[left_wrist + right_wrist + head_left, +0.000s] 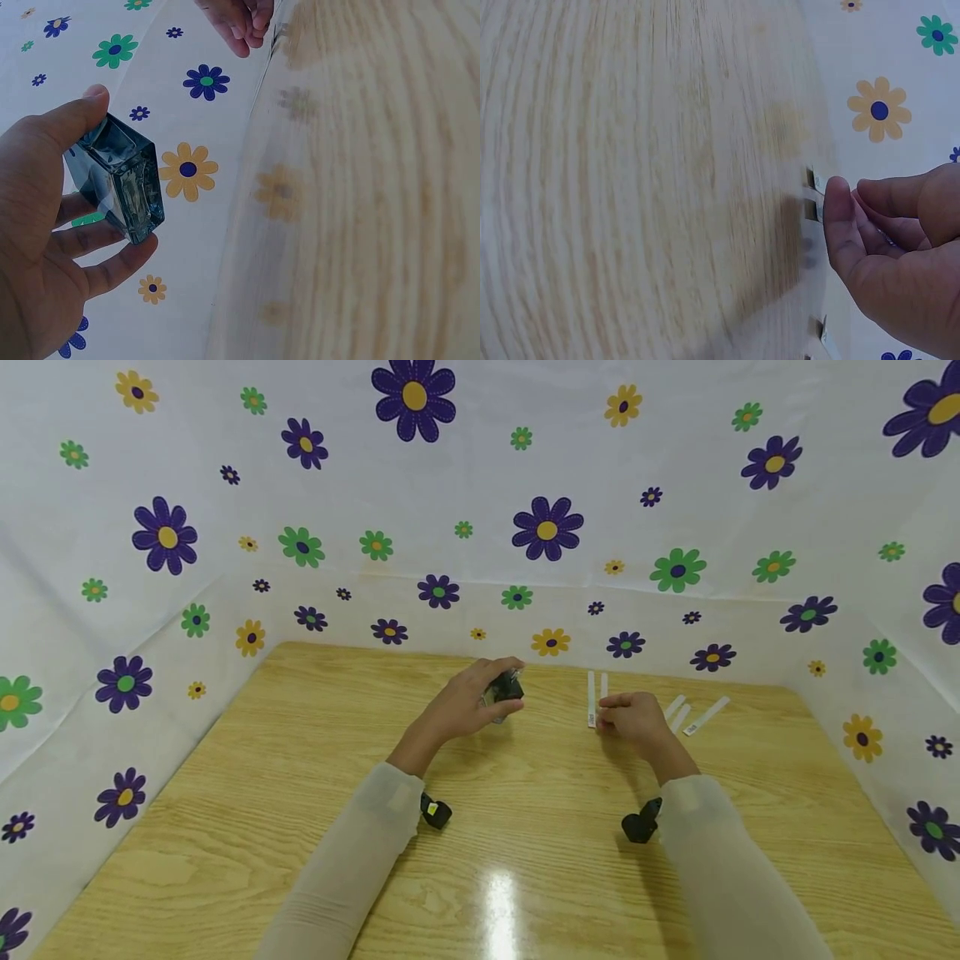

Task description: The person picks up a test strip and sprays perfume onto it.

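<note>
My left hand holds a small glass bottle with a thick, faceted blue-grey base, raised above the table. In the head view the bottle has a dark part between thumb and fingers. Over the table to its right, my right hand is at two white paper strips, which lie side by side. The nearer left strip bears small print at its lower end; the other strip is partly covered by my fingers. In the right wrist view, bent fingers and thumb stand slightly apart with nothing visible between them.
Several more white paper strips lie fanned out right of my right hand. The wooden table meets a white cloth with printed flowers at the back and sides. Each wrist wears a black camera.
</note>
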`<state>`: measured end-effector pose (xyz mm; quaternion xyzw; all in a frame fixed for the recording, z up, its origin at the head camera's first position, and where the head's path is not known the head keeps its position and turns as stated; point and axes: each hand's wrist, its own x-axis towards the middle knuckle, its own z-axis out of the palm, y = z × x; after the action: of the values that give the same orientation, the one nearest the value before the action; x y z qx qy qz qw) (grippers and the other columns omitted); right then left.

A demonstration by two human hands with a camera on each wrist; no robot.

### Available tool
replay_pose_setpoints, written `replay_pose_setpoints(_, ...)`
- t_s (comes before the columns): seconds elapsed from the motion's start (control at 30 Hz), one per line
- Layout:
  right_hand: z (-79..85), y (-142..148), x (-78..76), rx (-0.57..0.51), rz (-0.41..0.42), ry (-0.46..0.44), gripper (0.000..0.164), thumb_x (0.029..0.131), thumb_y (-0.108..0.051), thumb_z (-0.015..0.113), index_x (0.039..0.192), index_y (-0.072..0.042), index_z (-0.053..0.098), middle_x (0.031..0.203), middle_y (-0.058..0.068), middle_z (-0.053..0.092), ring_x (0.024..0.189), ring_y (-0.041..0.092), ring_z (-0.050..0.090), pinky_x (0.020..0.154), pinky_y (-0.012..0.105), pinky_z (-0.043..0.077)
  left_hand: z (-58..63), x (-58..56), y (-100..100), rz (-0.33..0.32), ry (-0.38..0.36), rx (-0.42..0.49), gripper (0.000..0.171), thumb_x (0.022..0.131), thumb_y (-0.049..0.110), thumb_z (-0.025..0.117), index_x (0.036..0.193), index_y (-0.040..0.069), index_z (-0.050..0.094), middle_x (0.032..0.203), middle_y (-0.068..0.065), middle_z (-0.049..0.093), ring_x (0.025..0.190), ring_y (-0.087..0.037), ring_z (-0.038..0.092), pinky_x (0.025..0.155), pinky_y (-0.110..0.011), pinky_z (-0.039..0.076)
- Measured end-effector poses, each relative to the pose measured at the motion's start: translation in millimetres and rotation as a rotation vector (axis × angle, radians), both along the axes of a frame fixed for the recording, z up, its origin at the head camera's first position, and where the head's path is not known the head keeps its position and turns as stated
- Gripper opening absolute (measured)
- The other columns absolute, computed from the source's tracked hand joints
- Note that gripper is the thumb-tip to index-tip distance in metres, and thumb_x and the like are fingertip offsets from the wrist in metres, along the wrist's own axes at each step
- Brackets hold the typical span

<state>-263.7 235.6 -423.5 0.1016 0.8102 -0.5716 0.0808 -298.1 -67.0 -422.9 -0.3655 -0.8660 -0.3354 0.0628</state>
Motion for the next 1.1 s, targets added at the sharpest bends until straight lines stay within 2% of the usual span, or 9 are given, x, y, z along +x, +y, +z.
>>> replay_pose_setpoints(0.47, 10.9, 19.2, 7.3, 0.087, 0.12, 0.027, 0.04, 0.106, -0.002, 0.051, 0.143, 0.013, 0.049, 0.136, 0.032, 0.052, 0.101, 0.025, 0.068, 0.09, 0.033, 0.057, -1.7, 0.4, 0.8, 0.007, 0.006, 0.008, 0.061, 0.098, 0.048, 0.067, 0.152, 0.032, 0.044, 0.146, -0.01, 0.053, 0.131, -0.034, 0.053, 0.104, -0.06, 0.045)
replay_pose_setpoints(0.73, 14.8, 37.9, 11.2, 0.151, 0.131, 0.039, 0.043, 0.107, -0.003, 0.048, 0.148, 0.009, 0.044, 0.13, 0.033, 0.057, 0.105, 0.033, 0.064, 0.09, 0.037, 0.058, -1.5, 0.4, 1.1, 0.001, 0.006, 0.009, 0.06, 0.099, 0.047, 0.067, 0.152, 0.032, 0.045, 0.145, -0.01, 0.053, 0.132, -0.035, 0.053, 0.104, -0.059, 0.045)
replay_pose_setpoints(0.87, 16.5, 46.7, 14.3, 0.189, 0.124, 0.035, 0.044, 0.107, -0.004, 0.048, 0.149, 0.008, 0.043, 0.131, 0.033, 0.056, 0.109, 0.036, 0.061, 0.089, 0.036, 0.058, -1.3, 0.8, 1.3, 0.003, 0.005, 0.007, 0.06, 0.099, 0.047, 0.067, 0.152, 0.031, 0.045, 0.146, -0.011, 0.053, 0.132, -0.035, 0.053, 0.105, -0.06, 0.045)
replay_pose_setpoints(1.1, 22.3, 64.8, 22.4, 0.255, 0.165, 0.055, 0.046, 0.107, -0.006, 0.05, 0.149, 0.011, 0.041, 0.135, 0.038, 0.052, 0.113, 0.042, 0.061, 0.089, 0.038, 0.058, -1.0, 1.2, 1.9, 0.001, 0.002, 0.003, 0.061, 0.099, 0.047, 0.067, 0.153, 0.029, 0.045, 0.147, -0.012, 0.052, 0.133, -0.036, 0.052, 0.105, -0.06, 0.045)
